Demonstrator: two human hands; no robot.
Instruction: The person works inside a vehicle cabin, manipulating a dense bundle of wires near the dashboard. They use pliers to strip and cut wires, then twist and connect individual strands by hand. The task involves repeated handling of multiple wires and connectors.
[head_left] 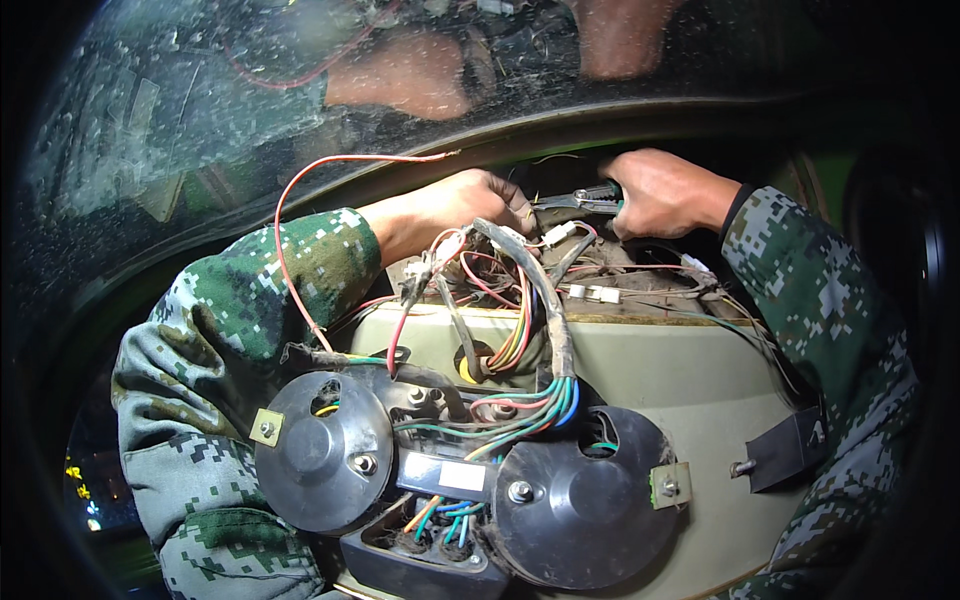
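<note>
My right hand (665, 195) is wrapped round the dark green handles of a pair of pliers (575, 202). The metal jaws point left, toward my left hand (468, 208), whose fingers are pinched together right at the jaw tips. Whatever those fingers hold is too small or hidden to make out. Below both hands lies a tangle of thin coloured wires with white plastic connectors (595, 293). A thick taped wiring harness (535, 285) arches from there down to an instrument cluster, seen from behind, with two round black gauge housings (325, 455) (590, 510).
A loose red wire (283, 225) curves up past my left sleeve, its end free near the windshield (200, 130). The grey-green dash panel (640, 370) lies under the cluster. A black box-shaped part with a bolt (785, 450) sits at the right, near my right sleeve.
</note>
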